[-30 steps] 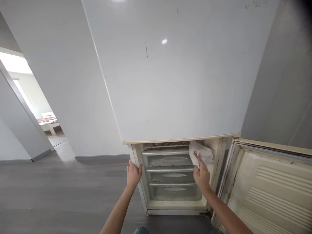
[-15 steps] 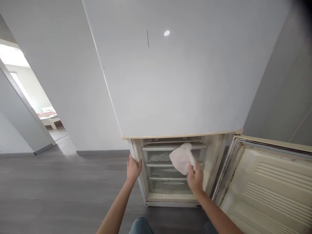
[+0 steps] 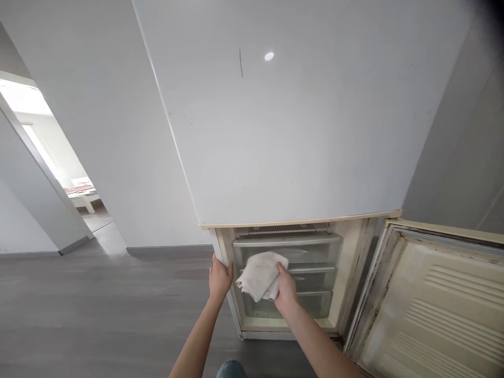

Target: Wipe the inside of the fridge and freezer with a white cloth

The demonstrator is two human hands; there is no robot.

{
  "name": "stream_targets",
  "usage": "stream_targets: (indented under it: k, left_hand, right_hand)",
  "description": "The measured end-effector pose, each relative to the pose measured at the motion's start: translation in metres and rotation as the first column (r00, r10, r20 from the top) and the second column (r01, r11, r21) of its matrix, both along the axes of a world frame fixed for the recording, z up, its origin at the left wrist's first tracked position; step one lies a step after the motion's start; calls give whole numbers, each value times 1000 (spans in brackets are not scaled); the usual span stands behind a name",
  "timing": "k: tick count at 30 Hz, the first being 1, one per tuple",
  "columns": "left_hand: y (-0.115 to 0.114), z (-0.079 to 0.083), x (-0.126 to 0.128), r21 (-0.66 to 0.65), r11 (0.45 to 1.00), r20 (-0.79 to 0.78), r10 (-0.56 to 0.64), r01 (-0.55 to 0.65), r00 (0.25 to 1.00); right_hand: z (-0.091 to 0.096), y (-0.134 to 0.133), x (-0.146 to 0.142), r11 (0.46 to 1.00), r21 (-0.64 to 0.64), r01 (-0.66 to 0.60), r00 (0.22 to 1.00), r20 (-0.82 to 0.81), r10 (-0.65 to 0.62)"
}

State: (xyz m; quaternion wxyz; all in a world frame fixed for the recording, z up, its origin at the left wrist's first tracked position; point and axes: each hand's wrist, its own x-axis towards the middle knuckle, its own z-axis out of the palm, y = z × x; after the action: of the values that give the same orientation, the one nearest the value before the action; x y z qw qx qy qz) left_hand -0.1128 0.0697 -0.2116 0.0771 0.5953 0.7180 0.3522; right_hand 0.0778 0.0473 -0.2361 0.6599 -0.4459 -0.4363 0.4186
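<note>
While the right hand grips the white cloth between thumb and fingers before the drawers of the fridge, the left hand, fingers laid open, rests on the fridge's left edge; good handling would seem to need the cloth flat, the forearm clear of the door open at the fridge's right

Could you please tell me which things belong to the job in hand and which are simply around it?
In use:
white cloth, in the right hand
fridge, touched by the left hand
open lower door
clear drawers behind the cloth

Just around:
white furniture at far left
gray floor
</note>
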Motion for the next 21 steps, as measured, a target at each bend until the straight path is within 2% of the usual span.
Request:
stream_targets:
  k: [1, 3, 5, 7, 9, 11, 13, 16, 18, 21]
  left_hand:
    - [0, 0, 0, -1, 1000, 4, -3, 3, 1000]
    - [0, 0, 0, 2, 1000, 9, -9, 9, 1000]
    - [0, 0, 0, 8, 1000, 11, -10, 10, 1000]
    - [1, -2, 0, 14, 1000, 13, -8, 7, 1000]
    - [2, -4, 0, 18, 1000, 13, -9, 9, 1000]
    - [4, -7, -1, 24, 1000, 12, -11, 10, 1000]
    - [5, -9, -1, 32, 999, 10, -6, 6, 1000]
    - [7, -11, -2, 44, 999, 6, -3, 2, 1000]
    - [7, -11, -3, 50, 999, 4, -8, 7, 1000]
    - [6, -11, -2, 63, 998, 4, -6, 6, 1000]
  right_hand:
    - [-2, -6, 12, 997, -59, 56, 998, -23, -57]
    - [-4, -18, 33, 970, -64, 234, 972, -11, -235]
    - [-4, -25, 43, 914, 63, 401, 909, 95, -405]
    - [-4, -22, 40, 863, 273, 425, 821, 286, -495]
    - [-5, -10, 27, 833, 474, 288, 685, 506, -524]
    - [-9, 7, 8, 827, 556, 83, 513, 688, -514]
    - [-14, 23, -11, 848, 514, -129, 353, 823, -445]
    - [-16, 39, -30, 858, 336, -389, 165, 942, -294]
    - [-15, 45, -30, 844, 252, -474, 84, 967, -242]
    - [-14, 50, -11, 804, 251, -539, 34, 960, -277]
